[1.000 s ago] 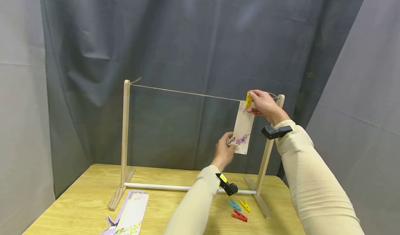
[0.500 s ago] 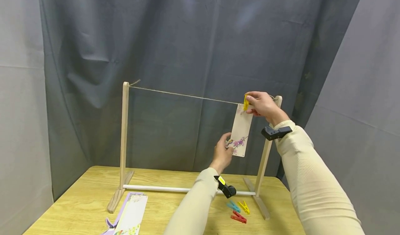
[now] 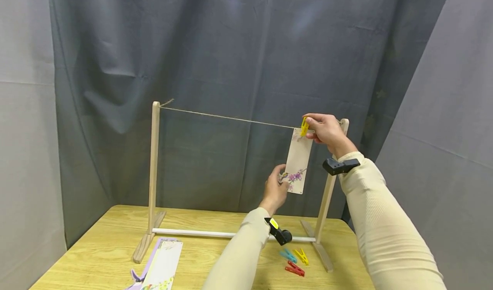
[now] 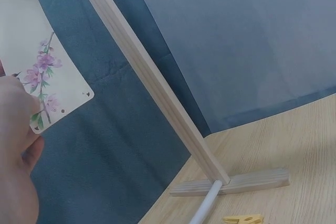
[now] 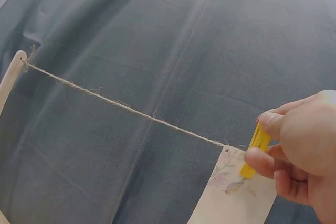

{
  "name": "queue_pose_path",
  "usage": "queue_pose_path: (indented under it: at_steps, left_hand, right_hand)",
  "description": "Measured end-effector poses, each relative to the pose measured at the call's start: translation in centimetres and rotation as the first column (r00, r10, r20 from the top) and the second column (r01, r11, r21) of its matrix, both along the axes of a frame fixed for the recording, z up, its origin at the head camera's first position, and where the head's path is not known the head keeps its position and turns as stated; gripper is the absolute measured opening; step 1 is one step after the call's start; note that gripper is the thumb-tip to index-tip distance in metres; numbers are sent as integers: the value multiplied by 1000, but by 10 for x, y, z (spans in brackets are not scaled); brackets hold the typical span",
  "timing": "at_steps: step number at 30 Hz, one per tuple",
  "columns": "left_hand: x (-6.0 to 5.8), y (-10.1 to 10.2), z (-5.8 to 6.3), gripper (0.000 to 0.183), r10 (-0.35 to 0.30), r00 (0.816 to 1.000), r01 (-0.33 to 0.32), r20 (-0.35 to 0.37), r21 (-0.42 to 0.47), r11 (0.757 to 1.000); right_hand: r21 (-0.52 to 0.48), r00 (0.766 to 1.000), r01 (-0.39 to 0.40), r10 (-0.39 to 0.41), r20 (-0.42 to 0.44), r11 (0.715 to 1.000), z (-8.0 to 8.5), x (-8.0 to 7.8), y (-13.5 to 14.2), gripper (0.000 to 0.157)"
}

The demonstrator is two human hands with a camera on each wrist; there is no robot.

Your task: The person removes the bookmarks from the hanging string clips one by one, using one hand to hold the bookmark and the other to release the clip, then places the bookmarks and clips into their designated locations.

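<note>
A pale paper card [image 3: 298, 157] printed with purple blossoms and a bird hangs upright at the right end of a twine line [image 3: 231, 118]. My right hand [image 3: 325, 129] pinches a yellow clothespin [image 5: 255, 149], which sits over the card's top edge at the twine. Lower down, my left hand [image 3: 275, 188] holds the card's bottom left edge between thumb and fingers. In the left wrist view the blossoms [image 4: 43, 69] and the card's lower corner show beside the hand. The left hand's far fingers are hidden behind the card.
Wooden posts [image 3: 153, 165] joined by a white rod [image 3: 194, 232] carry the twine. On the table [image 3: 208, 264] lie a blue clothespin [image 3: 288, 255], a yellow one and a red clothespin [image 3: 295, 269] at right. A white flowered card [image 3: 165, 262] overlaps a purple card [image 3: 154, 255] at left.
Both hands keep their hold on the card and the yellow clothespin. The whole scene shifts slightly in the head view; otherwise little differs.
</note>
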State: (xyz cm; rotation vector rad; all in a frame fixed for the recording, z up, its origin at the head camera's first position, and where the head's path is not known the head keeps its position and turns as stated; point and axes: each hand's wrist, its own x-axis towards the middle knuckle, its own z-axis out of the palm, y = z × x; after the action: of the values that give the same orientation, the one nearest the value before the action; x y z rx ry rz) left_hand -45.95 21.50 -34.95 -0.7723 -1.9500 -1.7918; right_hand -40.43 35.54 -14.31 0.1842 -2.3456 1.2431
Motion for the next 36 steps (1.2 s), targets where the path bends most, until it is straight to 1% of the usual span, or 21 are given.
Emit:
queue_pose_path:
  at_steps: [8, 12, 16, 21, 30, 36]
  left_hand:
    - [2, -3, 2, 58, 14, 1000, -13, -26, 27, 1000]
    - [0, -2, 3, 56, 33, 999, -32, -36, 31, 999]
    - [-1, 0, 3, 56, 46, 998, -45, -33, 26, 999]
    - [-1, 2, 4, 57, 56, 998, -55, -32, 22, 998]
    - [-1, 3, 6, 57, 35, 999, -34, -38, 36, 999]
    - [4, 4, 3, 58, 15, 1000, -14, -12, 50, 999]
  right_hand:
    - [-84, 1000, -1, 1, -4, 996, -3, -3, 0, 46]
    - [-133, 1000, 4, -8, -30, 991, -6, -6, -1, 47]
    - [-189, 998, 3, -15, -61, 982, -9, -10, -2, 45]
    - [-226, 997, 13, -31, -77, 974, -11, -10, -4, 44]
    - [-273, 993, 30, -60, -103, 962, -11, -14, -4, 45]
    - [-333, 989, 24, -71, -129, 943, -17, -16, -4, 42]
